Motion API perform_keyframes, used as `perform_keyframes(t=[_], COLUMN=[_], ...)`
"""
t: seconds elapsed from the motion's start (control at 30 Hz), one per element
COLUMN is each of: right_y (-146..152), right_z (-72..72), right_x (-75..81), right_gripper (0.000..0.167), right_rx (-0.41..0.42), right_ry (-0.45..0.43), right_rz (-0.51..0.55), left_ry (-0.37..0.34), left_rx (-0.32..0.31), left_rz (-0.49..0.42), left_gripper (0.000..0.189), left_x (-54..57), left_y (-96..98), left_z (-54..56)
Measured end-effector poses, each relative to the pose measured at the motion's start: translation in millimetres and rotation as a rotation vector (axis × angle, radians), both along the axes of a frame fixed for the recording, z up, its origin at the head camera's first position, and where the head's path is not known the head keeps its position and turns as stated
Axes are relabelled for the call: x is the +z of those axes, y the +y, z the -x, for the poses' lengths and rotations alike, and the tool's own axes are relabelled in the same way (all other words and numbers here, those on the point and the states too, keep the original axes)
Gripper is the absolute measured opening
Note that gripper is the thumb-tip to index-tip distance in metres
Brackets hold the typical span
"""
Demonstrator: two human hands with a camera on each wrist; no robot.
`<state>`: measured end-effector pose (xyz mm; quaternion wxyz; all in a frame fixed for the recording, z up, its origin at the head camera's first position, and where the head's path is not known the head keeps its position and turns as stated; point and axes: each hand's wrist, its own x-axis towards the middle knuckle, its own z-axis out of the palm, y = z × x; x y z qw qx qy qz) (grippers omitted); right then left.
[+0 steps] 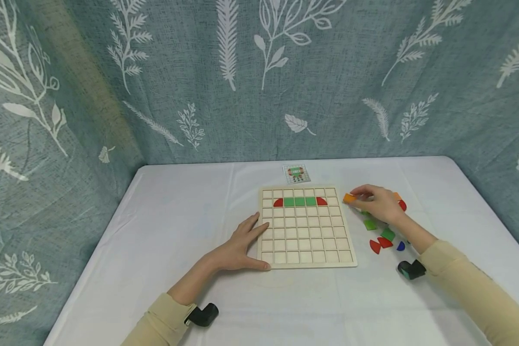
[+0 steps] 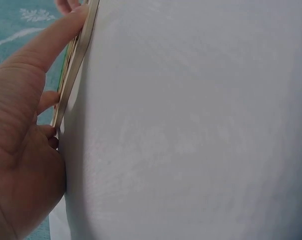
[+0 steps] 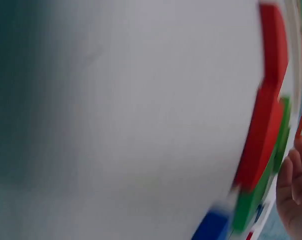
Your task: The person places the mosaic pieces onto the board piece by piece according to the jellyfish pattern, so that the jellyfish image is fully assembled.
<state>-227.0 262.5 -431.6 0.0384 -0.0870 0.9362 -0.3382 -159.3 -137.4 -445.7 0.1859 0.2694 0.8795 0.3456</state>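
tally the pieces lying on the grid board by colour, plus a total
Red pieces: 2
Green pieces: 3
Total on the grid board: 5

Across my head feed stretched the table (image 1: 190, 206), draped in white cloth, faintly creased! Flat on it lay the gridded board (image 1: 307, 265), a small printed card (image 1: 296, 174) just past its far edge. And to the right, what a scatter: two red wedges (image 1: 375, 246), a green square (image 1: 388, 234), a lighter green piece (image 1: 369, 224), a blue half-round (image 1: 400, 246), then, farther back, orange (image 1: 397, 196) beside red (image 1: 402, 205)!
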Motion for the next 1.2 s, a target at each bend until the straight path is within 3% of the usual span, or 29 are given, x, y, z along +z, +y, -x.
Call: perform_keyframes(t=[0.1,0.2,0.33,0.43,0.63,0.87,1.2], right_y=[-13,-26,-37,-40,-46,-48,-7], right_z=[-3.2,-6.0,-7.6,-7.3,-7.0,-7.6,-14.5], right_x=[1.0,-0.5,-4.0,-6.3,-5.9,-5.8,6.2], right_gripper=[0.034,0.028,0.018,0.015,0.015,0.014,0.021], right_rx=[0.031,0.114,0.234,0.274,0.294,0.291,0.138], right_ry=[-0.043,-0.057,-0.009,0.043,0.103,0.096,0.033], right_rz=[0.082,0.136,0.135,0.106,0.096,0.105,0.111], left_ry=[-0.001,-0.001,-0.006,-0.008,-0.012,-0.007,-0.010], left_rx=[0.000,0.004,0.008,0.006,0.009,0.001,0.001], left_rz=[0.004,0.010,0.011,0.008,0.008,0.005,-0.001], left_gripper=[0.103,0.103,0.103,0.103,0.103,0.103,0.102], left_x=[-0.8,-1.7,-1.3,-1.2,-0.9,-1.0,0.2], left_y=[-0.1,-0.1,0.4,1.2,0.5,0.6,1.0], left_z=[0.3,0.7,0.5,0.4,-0.3,0.2,0.1])
